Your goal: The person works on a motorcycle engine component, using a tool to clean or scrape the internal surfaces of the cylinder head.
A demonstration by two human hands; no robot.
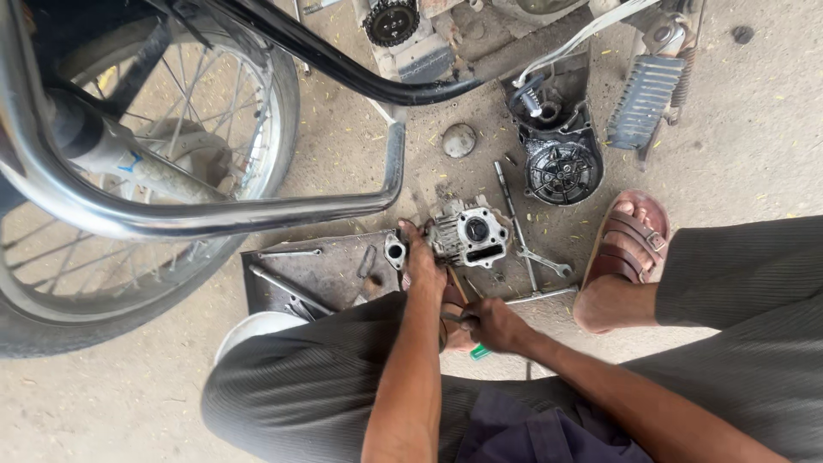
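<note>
1. Squatting on the dusty ground, the person had the engine head sitting just past the right edge of the dark metal tray, beside the motorbike wheel.
2. Left hand was clamped down on the near-left side of the engine head, fingers wrapped over it. Good call I reckon, since a part that shape would rock on grit without a firm hold.
3. Right hand was closed around a tool with a green handle; the working end was hidden behind the left wrist, so I couldn't tell what it touched.
4. My take: keeping the tool square and pushing toward the braced hand, not away, would've stopped slips.
5. Loose spanner and long rod lay right of the engine head, near the sandal. I'd have kept them clear of the elbow.
6. Black round cover sat further out.
</note>
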